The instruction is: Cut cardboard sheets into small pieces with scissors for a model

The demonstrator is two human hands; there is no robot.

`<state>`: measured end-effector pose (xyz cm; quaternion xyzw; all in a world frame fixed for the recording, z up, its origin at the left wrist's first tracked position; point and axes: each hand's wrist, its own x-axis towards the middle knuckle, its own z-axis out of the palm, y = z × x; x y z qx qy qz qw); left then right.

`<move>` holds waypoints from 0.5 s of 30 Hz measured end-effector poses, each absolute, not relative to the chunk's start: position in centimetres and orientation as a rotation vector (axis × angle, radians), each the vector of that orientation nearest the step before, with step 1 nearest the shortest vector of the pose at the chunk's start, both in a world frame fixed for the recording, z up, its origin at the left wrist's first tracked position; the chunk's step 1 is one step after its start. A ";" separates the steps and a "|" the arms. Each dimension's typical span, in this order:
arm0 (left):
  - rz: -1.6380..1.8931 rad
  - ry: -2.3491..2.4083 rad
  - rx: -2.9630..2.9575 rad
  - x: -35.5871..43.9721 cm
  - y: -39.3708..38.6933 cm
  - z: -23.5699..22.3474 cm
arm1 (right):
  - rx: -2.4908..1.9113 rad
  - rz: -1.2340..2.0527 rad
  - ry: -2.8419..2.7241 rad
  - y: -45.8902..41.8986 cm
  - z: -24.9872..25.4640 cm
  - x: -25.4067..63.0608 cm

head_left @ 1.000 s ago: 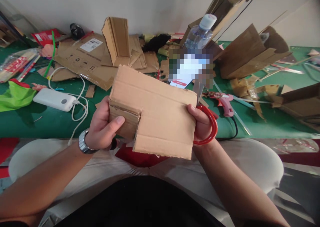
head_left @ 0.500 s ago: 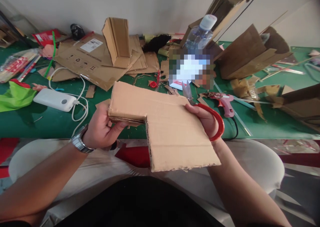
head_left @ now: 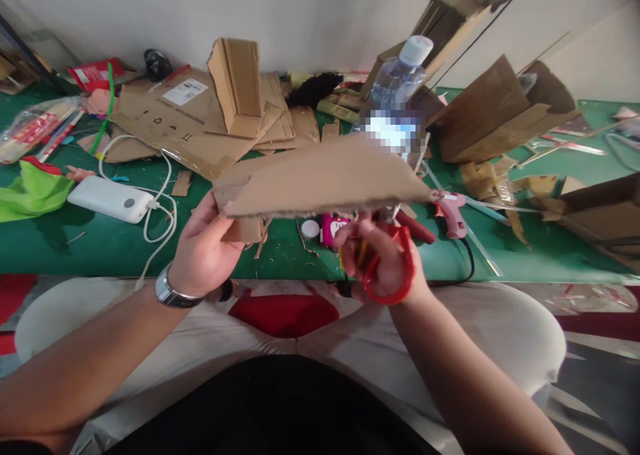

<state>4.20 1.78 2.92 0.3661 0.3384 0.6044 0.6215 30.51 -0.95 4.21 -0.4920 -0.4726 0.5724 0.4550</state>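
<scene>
A piece of brown cardboard [head_left: 325, 178] is held up above the near part of the green table, tilted so its lower edge faces me. My left hand [head_left: 207, 245] grips its left end, thumb on the near side. Below and right of the cardboard is my right hand [head_left: 383, 258], fingers curled with the red-orange handles of the scissors [head_left: 409, 268] around them. The scissor blades are mostly hidden behind the hand and the cardboard. Under the cardboard lie a pink tape measure [head_left: 334, 230] and a round white cap [head_left: 310, 229].
A pink glue gun [head_left: 453, 213] lies to the right, a white power bank [head_left: 106, 199] with its cable to the left. Behind stand a folded cardboard piece [head_left: 240, 88], a clear bottle [head_left: 400, 75] and a cardboard box [head_left: 485, 118]. Flattened cardboard [head_left: 160, 118] lies at the back left.
The cardboard has swung from facing me to a flatter tilt, its near edge lifted. My right hand has left its right side and moved down and left with the scissors.
</scene>
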 end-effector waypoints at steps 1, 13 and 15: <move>1.378 0.793 0.773 4.0 1.9 2.9 | -1.198 1.434 -1.149 -1.3 4.1 30.2; 1.150 0.791 1.002 3.8 1.3 2.9 | -1.255 1.215 -1.941 -1.8 5.0 31.3; 1.134 0.810 1.049 3.7 1.2 2.8 | -1.244 1.257 -1.861 -1.9 4.8 31.4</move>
